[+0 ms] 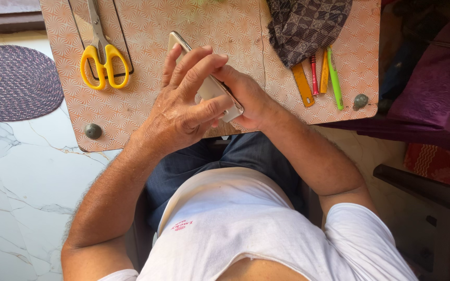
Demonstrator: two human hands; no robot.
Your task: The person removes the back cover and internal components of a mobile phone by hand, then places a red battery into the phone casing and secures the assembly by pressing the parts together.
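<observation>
— What do you have in your hands?

— A slim, pale gold, flat rectangular phone [212,88]; both hands hold it just above the near edge of the table, over my lap; my left hand [183,112] wraps it from the left, fingers curled across its face with the fingertips [204,54] lying on top; my right hand [248,96] is closed around its lower right side, mostly hidden behind the phone, so I cannot tell how its fingers sit underneath.

— And how does the phone lie?

— Tilted, its near corner by my right palm and its far corner poking out past my left fingers toward the middle of the table.

— What is around it?

— The small table with an orange patterned top [141,104] carries everything; at its near left corner sits a round grey knob [93,130], and another grey knob [360,101] at the near right; beyond my right hand lie an orange ruler [303,86], a red pen [314,75] and a green pen [334,80], side by side; further on, a dark checked cloth [308,26] covers their far ends; to the far left, yellow-handled scissors [102,60] rest on a dark-outlined plate; off the table to the left, a purple woven round mat [14,80] lies on the white marble floor [16,177].
</observation>
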